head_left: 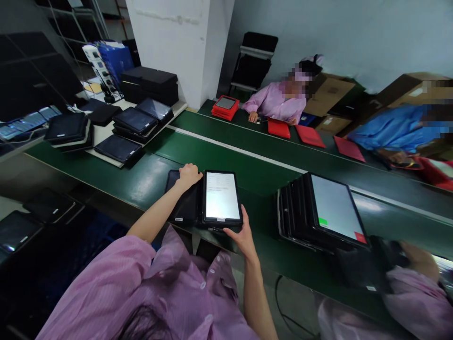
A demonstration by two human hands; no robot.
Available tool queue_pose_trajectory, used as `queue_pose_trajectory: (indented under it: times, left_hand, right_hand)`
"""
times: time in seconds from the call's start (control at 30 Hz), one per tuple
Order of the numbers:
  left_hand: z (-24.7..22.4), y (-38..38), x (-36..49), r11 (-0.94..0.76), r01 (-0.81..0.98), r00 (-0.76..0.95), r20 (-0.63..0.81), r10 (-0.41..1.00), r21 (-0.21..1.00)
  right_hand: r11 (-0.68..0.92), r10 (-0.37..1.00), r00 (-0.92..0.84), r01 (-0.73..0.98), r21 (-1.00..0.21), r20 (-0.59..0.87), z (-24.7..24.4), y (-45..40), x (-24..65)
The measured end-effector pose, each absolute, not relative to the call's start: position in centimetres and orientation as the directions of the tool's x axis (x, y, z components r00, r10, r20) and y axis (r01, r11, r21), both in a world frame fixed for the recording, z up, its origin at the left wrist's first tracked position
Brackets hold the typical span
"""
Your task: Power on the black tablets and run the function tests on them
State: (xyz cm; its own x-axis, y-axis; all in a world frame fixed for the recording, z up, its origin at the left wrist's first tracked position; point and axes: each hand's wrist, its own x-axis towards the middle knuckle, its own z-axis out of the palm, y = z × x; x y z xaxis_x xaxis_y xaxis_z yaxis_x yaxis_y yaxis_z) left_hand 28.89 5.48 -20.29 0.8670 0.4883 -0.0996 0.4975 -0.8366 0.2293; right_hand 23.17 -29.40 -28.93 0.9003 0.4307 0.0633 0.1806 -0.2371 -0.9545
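Note:
A tablet with a lit white screen [222, 196] and a black frame lies on the green bench. Its lower right corner sits between the thumb and fingers of my right hand [244, 235], the thumb along the bottom edge. Just left of it is a dark-screened tablet [186, 203], its right side close against the lit one. My left hand [189, 175] is closed over the dark tablet's upper edge, fingers bent and partly hidden, with one digit reaching toward the lit tablet's upper left side.
A stack of tablets [336, 208] stands to the right, beside a co-worker's blurred arm [417, 283]. More tablets [134, 120] are piled at the left. Across the conveyor line, people sit behind red cases [309, 136]. A white pillar [170, 47] rises behind the bench.

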Motion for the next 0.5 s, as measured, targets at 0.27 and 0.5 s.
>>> queue_pose_trajectory:
  times: [0.27,0.5]
  left_hand:
    - [-20.21,5.77,29.48,-0.82,0.516,0.856,-0.126,0.501,0.248]
    - [-20.15,5.71,29.53,-0.811,0.519,0.853,-0.11,0.51,0.269]
  right_hand:
    - [-0.286,0.372,0.924,0.204,-0.936,0.087,-28.58,-28.66,23.81]
    - [-0.3,0.397,0.912,0.233,-0.925,0.101,-28.31,-28.6,23.79]
